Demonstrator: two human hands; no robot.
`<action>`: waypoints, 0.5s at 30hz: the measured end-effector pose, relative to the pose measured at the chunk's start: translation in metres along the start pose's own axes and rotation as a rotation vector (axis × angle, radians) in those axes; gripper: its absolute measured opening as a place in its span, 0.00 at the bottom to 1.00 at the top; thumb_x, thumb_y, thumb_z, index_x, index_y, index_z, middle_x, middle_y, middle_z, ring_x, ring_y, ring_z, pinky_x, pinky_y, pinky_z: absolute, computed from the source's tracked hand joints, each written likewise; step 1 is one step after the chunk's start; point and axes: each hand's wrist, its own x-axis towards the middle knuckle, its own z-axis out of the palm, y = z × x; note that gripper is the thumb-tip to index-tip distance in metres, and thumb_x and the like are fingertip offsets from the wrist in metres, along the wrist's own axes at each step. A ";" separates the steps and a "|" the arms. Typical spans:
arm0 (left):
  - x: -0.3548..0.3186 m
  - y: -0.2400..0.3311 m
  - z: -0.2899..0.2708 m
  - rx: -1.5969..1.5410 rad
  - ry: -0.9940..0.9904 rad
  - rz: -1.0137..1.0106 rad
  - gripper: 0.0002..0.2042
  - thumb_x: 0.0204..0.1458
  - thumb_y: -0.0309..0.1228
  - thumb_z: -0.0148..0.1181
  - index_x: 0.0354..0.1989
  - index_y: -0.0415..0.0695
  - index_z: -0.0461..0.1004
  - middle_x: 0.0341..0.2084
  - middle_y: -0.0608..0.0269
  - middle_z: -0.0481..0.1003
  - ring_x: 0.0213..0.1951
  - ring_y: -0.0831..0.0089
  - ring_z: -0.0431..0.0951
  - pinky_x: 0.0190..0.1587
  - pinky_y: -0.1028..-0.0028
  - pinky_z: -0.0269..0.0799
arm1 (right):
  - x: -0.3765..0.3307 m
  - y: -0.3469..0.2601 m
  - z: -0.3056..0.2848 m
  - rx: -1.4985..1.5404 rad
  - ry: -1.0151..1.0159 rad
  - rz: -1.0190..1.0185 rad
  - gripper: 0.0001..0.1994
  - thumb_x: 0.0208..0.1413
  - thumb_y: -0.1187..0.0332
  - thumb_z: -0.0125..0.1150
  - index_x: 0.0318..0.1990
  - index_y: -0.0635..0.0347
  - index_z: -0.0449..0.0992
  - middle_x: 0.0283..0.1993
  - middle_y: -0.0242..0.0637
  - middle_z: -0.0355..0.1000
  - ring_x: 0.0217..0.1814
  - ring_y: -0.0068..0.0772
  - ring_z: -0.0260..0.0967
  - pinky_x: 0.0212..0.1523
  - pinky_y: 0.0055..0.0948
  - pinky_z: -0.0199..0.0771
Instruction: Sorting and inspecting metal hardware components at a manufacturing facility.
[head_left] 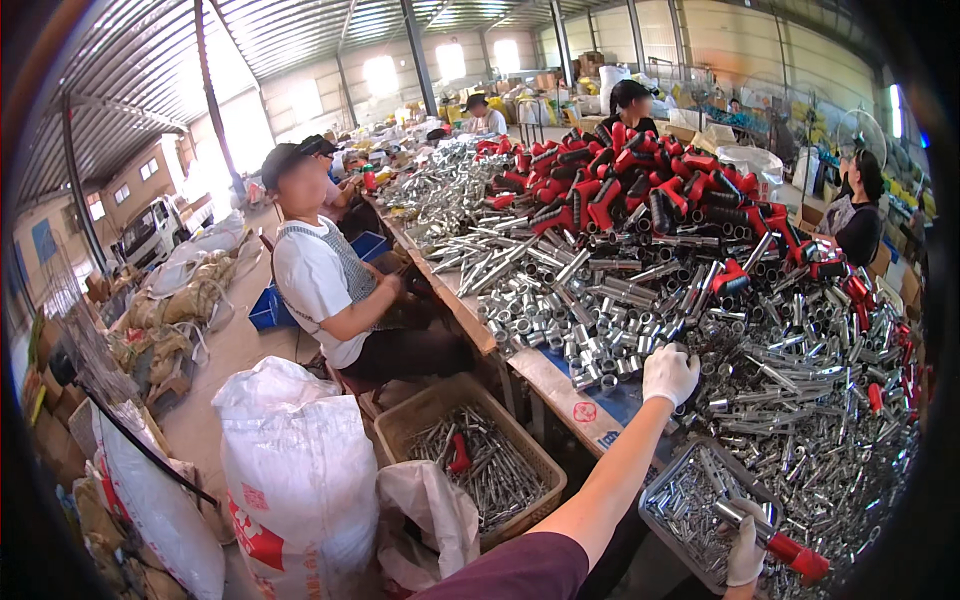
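1. from where i stand, the left hand point(671, 376), gloved in white, touches the silver sockets point(612, 345) on the table point(549, 378); its fingertips are hidden, so i can't tell whether it grasps one.
2. the right hand point(745, 553), also gloved, is clenched round a red-and-silver tool point(785, 549), at the right side of the grey bin point(672, 540) of small metal parts point(692, 482).
3. the step in hand looks like choosing a socket while the tool sits in the other hand.
4. the next move, i'd judge, calls for a firm pinch on one socket, lifting it clear of its loose neighbours, with the tool held steady.
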 end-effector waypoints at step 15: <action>0.001 -0.002 0.004 -0.004 0.016 -0.002 0.17 0.54 0.41 0.57 0.27 0.40 0.82 0.36 0.51 0.79 0.42 0.57 0.78 0.48 0.61 0.72 | -0.001 -0.002 0.002 -0.013 0.010 0.030 0.27 0.66 0.48 0.49 0.54 0.68 0.69 0.43 0.42 0.73 0.34 0.25 0.70 0.36 0.25 0.72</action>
